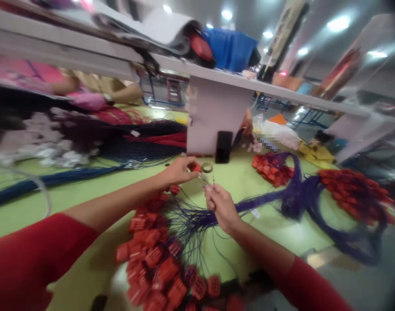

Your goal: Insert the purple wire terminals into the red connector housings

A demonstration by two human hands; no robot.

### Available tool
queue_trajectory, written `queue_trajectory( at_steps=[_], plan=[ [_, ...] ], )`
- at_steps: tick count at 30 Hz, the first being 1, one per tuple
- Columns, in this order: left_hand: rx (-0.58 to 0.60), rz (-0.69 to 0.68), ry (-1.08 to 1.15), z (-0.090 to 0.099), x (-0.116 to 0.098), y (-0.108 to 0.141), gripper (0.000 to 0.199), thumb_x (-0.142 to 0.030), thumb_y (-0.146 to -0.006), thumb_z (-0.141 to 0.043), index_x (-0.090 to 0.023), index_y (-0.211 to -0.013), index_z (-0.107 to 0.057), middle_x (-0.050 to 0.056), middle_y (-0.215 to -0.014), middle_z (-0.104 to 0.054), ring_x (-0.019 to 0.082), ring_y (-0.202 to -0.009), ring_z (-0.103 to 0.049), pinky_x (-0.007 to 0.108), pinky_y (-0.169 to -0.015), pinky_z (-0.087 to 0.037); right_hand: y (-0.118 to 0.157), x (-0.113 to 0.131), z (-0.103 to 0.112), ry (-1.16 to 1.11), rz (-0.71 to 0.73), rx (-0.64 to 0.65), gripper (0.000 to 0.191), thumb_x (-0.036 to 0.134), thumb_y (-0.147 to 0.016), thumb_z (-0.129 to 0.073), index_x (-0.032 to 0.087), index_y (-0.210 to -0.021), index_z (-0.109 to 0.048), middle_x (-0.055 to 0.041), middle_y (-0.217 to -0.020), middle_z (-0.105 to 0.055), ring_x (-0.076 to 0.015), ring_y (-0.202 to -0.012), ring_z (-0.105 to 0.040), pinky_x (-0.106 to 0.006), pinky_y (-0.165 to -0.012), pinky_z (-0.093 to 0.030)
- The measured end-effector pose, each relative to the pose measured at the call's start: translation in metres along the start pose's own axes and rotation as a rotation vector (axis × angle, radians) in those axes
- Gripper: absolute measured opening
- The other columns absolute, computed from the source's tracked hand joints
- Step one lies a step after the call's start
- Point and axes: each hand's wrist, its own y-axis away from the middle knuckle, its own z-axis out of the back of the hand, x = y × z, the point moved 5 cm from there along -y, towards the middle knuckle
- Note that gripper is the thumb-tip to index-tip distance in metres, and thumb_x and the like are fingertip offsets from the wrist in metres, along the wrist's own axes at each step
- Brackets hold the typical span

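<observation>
My left hand (181, 171) is closed, with thumb and fingers round a red connector (195, 167) just left of a roll of tape (206, 167). Close on its right, my right hand (219, 202) pinches the thin end of a wire (204, 185). A fan of dark purple wires (197, 219) spreads below both hands, its loose ends running to a heap of red connectors (152, 255). The bundle passes beneath my right wrist toward the right.
A black phone (223, 147) leans on a white panel (203, 116) under the shelf. More red connectors (352, 190) with purple wires lie at right. Dark blue wires (55, 179) and white connectors (55, 147) lie left. Pink-gloved hands (90, 100) of another person are beyond.
</observation>
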Motion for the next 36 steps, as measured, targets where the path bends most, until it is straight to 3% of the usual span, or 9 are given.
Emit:
queue_trajectory(
  at_steps=[3, 5, 8, 10, 14, 19, 25, 29, 36],
  plan=[
    [-0.09, 0.093, 0.17, 0.022, 0.0, 0.065, 0.031, -0.045, -0.087, -0.061, -0.016, -0.1, -0.06, 0.009, -0.093, -0.075, 0.018, -0.072, -0.07, 0.028, -0.061, -0.054, -0.001, 0.0, -0.026, 0.072, -0.017, 0.105, 0.033, 0.042, -0.076, -0.077, 0.016, -0.073, -0.056, 0.0066, -0.062, -0.048, -0.0032, -0.047, -0.028, -0.021, -0.047, -0.017],
    [-0.154, 0.186, 0.438, 0.028, -0.002, 0.098, 0.034, -0.043, -0.086, -0.065, -0.018, -0.106, -0.059, 0.01, -0.099, -0.076, 0.016, -0.069, -0.069, 0.027, -0.059, -0.053, -0.001, -0.003, -0.04, 0.103, -0.036, 0.158, 0.034, 0.042, -0.077, -0.077, 0.016, -0.072, -0.055, 0.0069, -0.061, -0.048, -0.0028, -0.046, -0.026, -0.021, -0.046, -0.015],
    [-0.222, 0.28, 0.832, 0.031, -0.009, 0.128, 0.04, -0.035, -0.077, -0.08, -0.019, -0.11, -0.064, 0.007, -0.101, -0.077, 0.015, -0.072, -0.071, 0.029, -0.068, -0.057, -0.002, -0.007, -0.055, 0.115, -0.067, 0.198, 0.036, 0.044, -0.075, -0.079, 0.017, -0.074, -0.055, 0.0074, -0.06, -0.048, -0.0024, -0.044, -0.025, -0.021, -0.045, -0.015],
    [-0.25, 0.269, 0.926, 0.033, -0.015, 0.138, 0.042, -0.029, -0.073, -0.085, -0.02, -0.11, -0.068, 0.006, -0.103, -0.078, 0.016, -0.08, -0.073, 0.031, -0.079, -0.059, -0.001, -0.007, -0.059, 0.111, -0.069, 0.205, 0.038, 0.045, -0.075, -0.079, 0.017, -0.074, -0.054, 0.0076, -0.06, -0.048, -0.0023, -0.045, -0.026, -0.02, -0.045, -0.016],
    [-0.279, 0.269, 1.061, 0.032, -0.021, 0.143, 0.04, -0.027, -0.073, -0.086, -0.019, -0.109, -0.072, 0.007, -0.111, -0.077, 0.02, -0.09, -0.076, 0.035, -0.091, -0.06, 0.002, -0.007, -0.06, 0.095, -0.064, 0.191, 0.039, 0.046, -0.075, -0.08, 0.017, -0.075, -0.054, 0.0074, -0.06, -0.049, -0.0021, -0.045, -0.026, -0.019, -0.045, -0.016],
    [-0.304, 0.359, 1.233, 0.026, -0.02, 0.137, 0.048, -0.018, -0.084, -0.077, -0.016, -0.13, -0.065, 0.009, -0.101, -0.079, 0.018, -0.089, -0.077, 0.028, -0.088, -0.061, 0.003, -0.007, -0.056, 0.062, -0.084, 0.171, 0.041, 0.047, -0.072, -0.082, 0.017, -0.075, -0.055, 0.0079, -0.059, -0.048, -0.0013, -0.044, -0.025, -0.019, -0.044, -0.015],
    [-0.31, 0.389, 1.261, 0.019, -0.017, 0.133, 0.042, -0.02, -0.086, -0.076, -0.014, -0.127, -0.068, 0.013, -0.112, -0.077, 0.023, -0.098, -0.077, 0.027, -0.088, -0.061, 0.003, 0.0, -0.056, 0.083, -0.05, 0.148, 0.04, 0.047, -0.073, -0.082, 0.016, -0.076, -0.056, 0.0072, -0.06, -0.049, -0.0017, -0.045, -0.025, -0.019, -0.044, -0.017],
    [-0.335, 0.371, 1.202, 0.015, -0.015, 0.137, 0.042, -0.025, -0.08, -0.084, -0.015, -0.119, -0.07, 0.012, -0.114, -0.077, 0.024, -0.1, -0.076, 0.027, -0.088, -0.061, 0.005, 0.006, -0.057, 0.169, 0.066, 0.144, 0.036, 0.046, -0.077, -0.078, 0.017, -0.077, -0.057, 0.0066, -0.059, -0.048, -0.004, -0.048, -0.03, -0.018, -0.045, -0.022],
    [-0.386, 0.301, 1.113, 0.012, -0.016, 0.145, 0.04, -0.03, -0.071, -0.091, -0.016, -0.102, -0.07, 0.005, -0.096, -0.079, 0.017, -0.077, -0.077, 0.023, -0.069, -0.063, 0.011, 0.011, -0.059, 0.415, 0.292, 0.158, 0.023, 0.037, -0.086, -0.068, 0.016, -0.082, -0.06, 0.0034, -0.065, -0.051, -0.0072, -0.054, -0.039, -0.019, -0.05, -0.034]
  ],
)
